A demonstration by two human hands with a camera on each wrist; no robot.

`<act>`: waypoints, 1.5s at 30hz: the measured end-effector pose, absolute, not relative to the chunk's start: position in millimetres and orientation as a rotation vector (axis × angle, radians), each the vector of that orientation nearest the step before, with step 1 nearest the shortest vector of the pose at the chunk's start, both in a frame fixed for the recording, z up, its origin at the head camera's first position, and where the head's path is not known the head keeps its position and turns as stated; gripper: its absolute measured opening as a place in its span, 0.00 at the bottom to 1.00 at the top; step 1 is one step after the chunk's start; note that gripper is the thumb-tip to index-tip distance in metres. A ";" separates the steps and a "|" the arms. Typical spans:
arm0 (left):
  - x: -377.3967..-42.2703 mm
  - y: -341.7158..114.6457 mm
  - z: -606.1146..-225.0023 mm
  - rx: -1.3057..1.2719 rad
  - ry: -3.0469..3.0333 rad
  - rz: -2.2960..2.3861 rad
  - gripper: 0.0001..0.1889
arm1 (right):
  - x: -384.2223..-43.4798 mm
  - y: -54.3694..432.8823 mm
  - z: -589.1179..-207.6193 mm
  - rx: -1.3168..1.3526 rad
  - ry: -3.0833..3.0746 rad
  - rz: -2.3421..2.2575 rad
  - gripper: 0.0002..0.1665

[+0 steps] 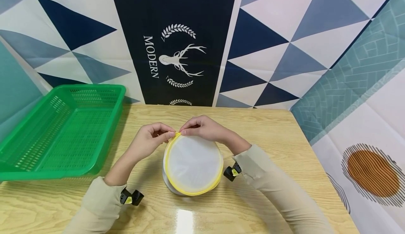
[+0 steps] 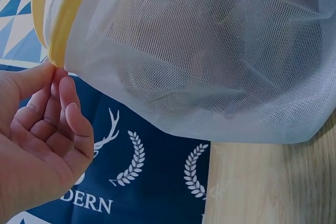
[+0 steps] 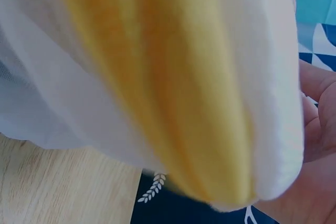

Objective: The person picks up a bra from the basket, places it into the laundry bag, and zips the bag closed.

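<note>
A round white mesh laundry bag (image 1: 194, 163) with yellow trim stands over the table, its flat top facing up. At its far edge my left hand (image 1: 149, 140) pinches the yellow trim between thumb and forefinger, the other fingers loosely curled. Close beside it, my right hand (image 1: 207, 128) pinches the same stretch of edge. The left wrist view shows the bag's soft mesh side (image 2: 210, 66) bulging below the yellow band (image 2: 67, 19). In the right wrist view the yellow trim (image 3: 194, 103) is large and blurred, hiding the right fingertips.
A green plastic basket (image 1: 109, 135) with perforated walls sits at the left of the wooden table (image 1: 259, 128). Behind the table hangs a patterned cloth (image 1: 190, 12) with triangles and a deer-head print. Another printed cloth (image 1: 345, 114) borders the right side.
</note>
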State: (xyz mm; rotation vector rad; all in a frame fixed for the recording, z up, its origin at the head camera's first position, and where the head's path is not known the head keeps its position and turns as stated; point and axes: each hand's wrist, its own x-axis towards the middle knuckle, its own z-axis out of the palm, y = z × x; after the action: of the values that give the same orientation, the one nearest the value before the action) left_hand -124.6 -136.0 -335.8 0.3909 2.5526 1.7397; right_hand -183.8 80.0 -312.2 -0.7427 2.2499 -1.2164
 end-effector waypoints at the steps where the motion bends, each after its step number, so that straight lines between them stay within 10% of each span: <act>1: -124.2 -136.1 -335.1 0.386 2.556 1.736 0.10 | -183.4 79.9 -311.3 -0.735 2.247 -1.216 0.13; 45: -118.6 -137.5 -334.9 0.414 2.639 1.638 0.08 | -180.2 82.1 -310.8 -0.598 2.227 -1.277 0.14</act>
State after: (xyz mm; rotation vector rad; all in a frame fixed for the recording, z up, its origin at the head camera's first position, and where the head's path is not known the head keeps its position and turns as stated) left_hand -118.6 -137.5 -334.9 0.4145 2.6391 1.6383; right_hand -180.2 82.1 -310.8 -0.5983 2.2265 -1.2774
